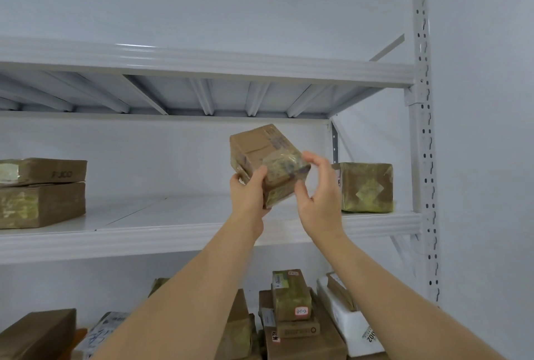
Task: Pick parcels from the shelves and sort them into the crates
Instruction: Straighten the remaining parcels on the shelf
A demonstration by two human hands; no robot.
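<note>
While both arms reach up at the centre of the frame, a taped brown parcel (267,157) is held tilted in the air above the middle shelf (173,232), clear of its surface. The left hand (250,192) grips the parcel's lower left corner, thumb curled over its near face. The right hand (319,198) sits at the parcel's right end with fingers curved around that end; its grip looks loose, and whether the fingertips press the wrapping cannot be told through the blur. Just right of the hands a squat parcel (365,187) stands on the same shelf beside the white upright (423,128). At far left two flat parcels (42,192) lie stacked. Along the bottom of the frame, more parcels (291,302) crowd the lower shelf behind the forearms.
</note>
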